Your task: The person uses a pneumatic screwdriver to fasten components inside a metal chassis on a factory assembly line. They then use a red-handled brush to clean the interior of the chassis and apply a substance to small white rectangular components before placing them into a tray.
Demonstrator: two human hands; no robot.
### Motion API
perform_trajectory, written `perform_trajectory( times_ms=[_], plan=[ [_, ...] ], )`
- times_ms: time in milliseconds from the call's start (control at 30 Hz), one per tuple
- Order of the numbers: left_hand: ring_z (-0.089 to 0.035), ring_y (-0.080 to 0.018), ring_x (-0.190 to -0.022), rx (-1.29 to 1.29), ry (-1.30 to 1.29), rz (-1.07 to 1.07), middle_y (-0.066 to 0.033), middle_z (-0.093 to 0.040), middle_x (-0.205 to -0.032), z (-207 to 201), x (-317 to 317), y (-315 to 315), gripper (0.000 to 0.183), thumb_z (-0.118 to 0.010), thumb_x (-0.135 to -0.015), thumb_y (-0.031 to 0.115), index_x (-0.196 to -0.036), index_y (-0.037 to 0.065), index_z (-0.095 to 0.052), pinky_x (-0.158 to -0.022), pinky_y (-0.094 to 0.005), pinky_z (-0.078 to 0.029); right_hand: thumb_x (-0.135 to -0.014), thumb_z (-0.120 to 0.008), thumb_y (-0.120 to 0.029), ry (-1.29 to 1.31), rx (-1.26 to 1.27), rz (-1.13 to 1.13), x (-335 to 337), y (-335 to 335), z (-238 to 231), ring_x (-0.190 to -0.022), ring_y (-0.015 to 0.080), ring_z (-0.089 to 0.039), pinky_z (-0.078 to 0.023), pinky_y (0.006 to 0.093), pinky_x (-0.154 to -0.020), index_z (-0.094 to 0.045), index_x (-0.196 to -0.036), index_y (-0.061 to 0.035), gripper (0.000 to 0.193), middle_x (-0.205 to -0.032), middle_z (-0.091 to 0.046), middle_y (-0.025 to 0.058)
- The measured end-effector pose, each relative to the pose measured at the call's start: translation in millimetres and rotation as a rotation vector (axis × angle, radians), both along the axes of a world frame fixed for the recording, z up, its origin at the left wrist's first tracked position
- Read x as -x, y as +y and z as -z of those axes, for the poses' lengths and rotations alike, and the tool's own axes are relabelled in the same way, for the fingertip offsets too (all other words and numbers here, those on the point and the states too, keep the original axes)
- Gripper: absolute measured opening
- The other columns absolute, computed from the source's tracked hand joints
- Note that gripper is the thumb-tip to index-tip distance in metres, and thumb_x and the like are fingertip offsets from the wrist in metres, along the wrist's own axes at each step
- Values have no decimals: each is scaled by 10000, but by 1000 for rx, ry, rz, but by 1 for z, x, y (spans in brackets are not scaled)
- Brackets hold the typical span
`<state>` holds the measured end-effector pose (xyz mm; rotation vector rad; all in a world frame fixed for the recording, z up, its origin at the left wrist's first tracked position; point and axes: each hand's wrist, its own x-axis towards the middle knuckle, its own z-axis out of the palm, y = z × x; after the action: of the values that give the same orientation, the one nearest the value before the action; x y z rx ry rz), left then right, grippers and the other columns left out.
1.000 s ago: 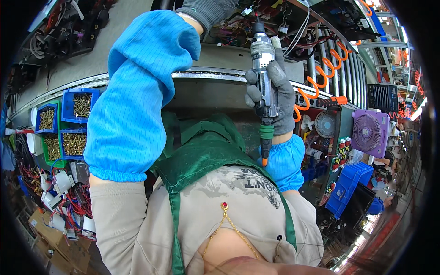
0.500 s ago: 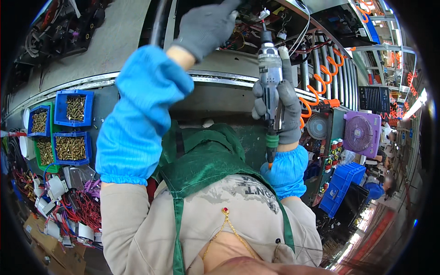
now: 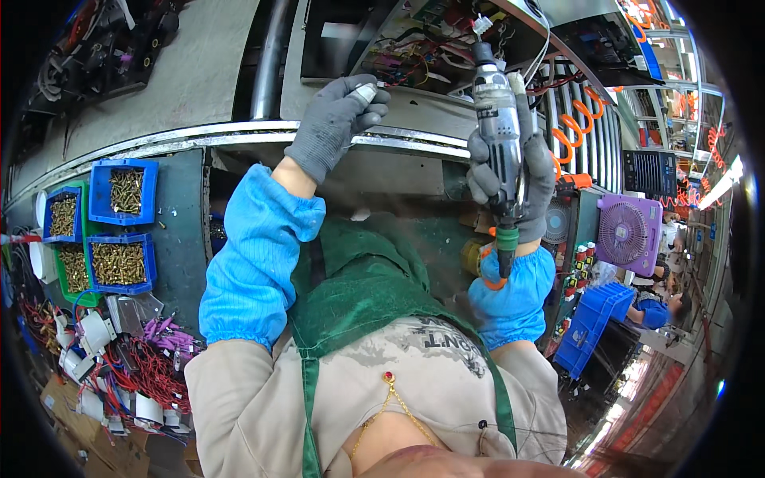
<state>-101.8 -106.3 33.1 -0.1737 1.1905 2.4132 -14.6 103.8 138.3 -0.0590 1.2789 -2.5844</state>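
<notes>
A grey and black power screwdriver (image 3: 499, 131) stands upright in my right hand (image 3: 535, 179), which is gloved in grey with the fingers wrapped round its body. Its bit end points away from me, toward an open metal case (image 3: 446, 40) full of coloured wires and connectors. A white connector (image 3: 481, 25) shows just beyond the tool's tip. My left hand (image 3: 339, 119), also gloved, is in front of the case, above the metal rail. Its fingers are curled together, thumb against fingertips; what they hold, if anything, is too small to make out.
Blue bins of brass screws (image 3: 121, 191) stand at the left, above a heap of red and purple cables (image 3: 159, 358). Orange coiled hose (image 3: 570, 127) hangs beside metal rollers at the right. Further right are a purple fan (image 3: 629, 231) and a blue crate (image 3: 591, 331).
My left hand has drawn back from inside the case toward me, and its fingers have curled. My right hand has shifted right and slightly away with the power screwdriver.
</notes>
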Motion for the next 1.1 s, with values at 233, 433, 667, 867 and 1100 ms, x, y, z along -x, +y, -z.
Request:
perform_trajectory(
  times_ms=[233,433,667,867,1100],
  plan=[
    [-509,-61,-643,-187,-8,-34,-70,-620,-888,5,11,10,251,-564,-943,182,-1107,-8,-568,-516,-153,-417,-821,-664,-303,-36,-215,86,-29,-10,9,-469,163,-513,-487,277,-409,-152,-1487,-240,842,-948,-542,199],
    [-564,-71,-701,-185,-19,25,-86,-634,-916,-12,11,42,220,-559,-945,186,-1069,4,-573,-548,-160,-463,-740,-695,-367,-110,-349,202,-16,-23,6,-477,151,-537,-523,286,-434,-125,-1490,-268,947,-806,-548,125],
    [-612,-96,-762,-224,-39,59,-107,-640,-998,-23,21,51,232,-565,-937,170,-1085,-10,-561,-605,-168,-517,-729,-667,-416,-89,-457,231,-4,-31,9,-489,145,-536,-516,279,-442,-126,-1493,-219,957,-798,-540,110],
    [-628,-90,-738,-56,197,54,-81,-663,-912,-11,38,58,183,-575,-916,122,-1027,-22,-598,-592,-184,-519,-743,-599,-73,-163,-769,353,0,-55,4,-536,124,-528,-462,259,-440,-233,-1480,-224,836,-876,-548,84],
    [-659,-226,-833,368,572,171,-93,-678,-929,-51,43,63,162,-614,-859,135,-1000,67,-656,-692,-297,-524,-834,-529,-139,-202,252,155,-9,-48,25,-547,144,-534,-472,273,-474,-180,-1489,-218,746,-858,-542,115]
  ],
)
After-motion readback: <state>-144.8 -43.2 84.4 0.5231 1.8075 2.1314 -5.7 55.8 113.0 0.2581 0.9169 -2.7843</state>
